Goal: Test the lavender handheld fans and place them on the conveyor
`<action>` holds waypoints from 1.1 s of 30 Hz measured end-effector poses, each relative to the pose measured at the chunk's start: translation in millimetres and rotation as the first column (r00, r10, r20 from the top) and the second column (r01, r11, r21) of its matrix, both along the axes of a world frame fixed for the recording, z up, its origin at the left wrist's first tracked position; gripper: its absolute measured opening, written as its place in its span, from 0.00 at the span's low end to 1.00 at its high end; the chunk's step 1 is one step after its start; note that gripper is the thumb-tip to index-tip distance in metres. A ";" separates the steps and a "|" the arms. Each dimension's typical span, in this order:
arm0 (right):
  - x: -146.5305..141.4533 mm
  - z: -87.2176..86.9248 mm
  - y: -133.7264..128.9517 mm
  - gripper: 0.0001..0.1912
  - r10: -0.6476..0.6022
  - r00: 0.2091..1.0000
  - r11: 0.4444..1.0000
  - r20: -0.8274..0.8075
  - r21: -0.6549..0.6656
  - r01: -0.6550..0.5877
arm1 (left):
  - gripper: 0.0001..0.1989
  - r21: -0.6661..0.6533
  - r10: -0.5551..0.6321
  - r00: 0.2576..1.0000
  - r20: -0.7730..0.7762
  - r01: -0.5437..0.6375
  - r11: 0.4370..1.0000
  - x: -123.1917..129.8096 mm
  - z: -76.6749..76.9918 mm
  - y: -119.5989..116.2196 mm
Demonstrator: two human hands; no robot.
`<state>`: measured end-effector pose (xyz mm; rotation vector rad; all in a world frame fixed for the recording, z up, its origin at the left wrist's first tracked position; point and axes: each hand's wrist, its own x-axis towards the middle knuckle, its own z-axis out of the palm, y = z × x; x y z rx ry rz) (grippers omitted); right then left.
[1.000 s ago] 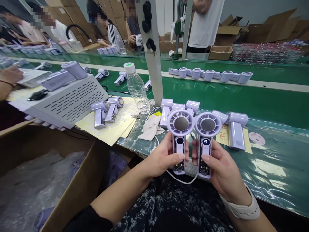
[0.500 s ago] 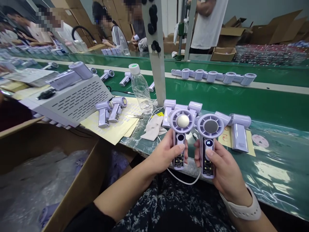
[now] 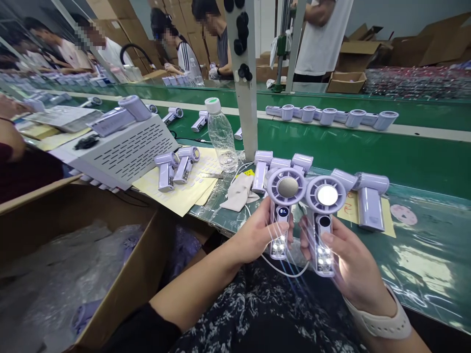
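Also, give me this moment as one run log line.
left hand: holding left fan | right hand: holding right fan | left display: lit | right display: dark | handle lights: on in both | cloth: on bench

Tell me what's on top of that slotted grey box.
A lilac fan and a small black bundle. The surface directly beneath them is covered.

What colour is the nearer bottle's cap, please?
The cap is white with a green mark on top, clearest in the head view.
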<state>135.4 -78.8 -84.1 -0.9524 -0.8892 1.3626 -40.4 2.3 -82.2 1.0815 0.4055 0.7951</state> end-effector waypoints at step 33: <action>-1.5 0.5 -9.0 0.14 -0.093 0.996 0.994 -0.015 -0.059 0.092 | 0.25 -0.082 -0.023 0.999 0.034 0.025 0.996 -5.5 -11.6 1.0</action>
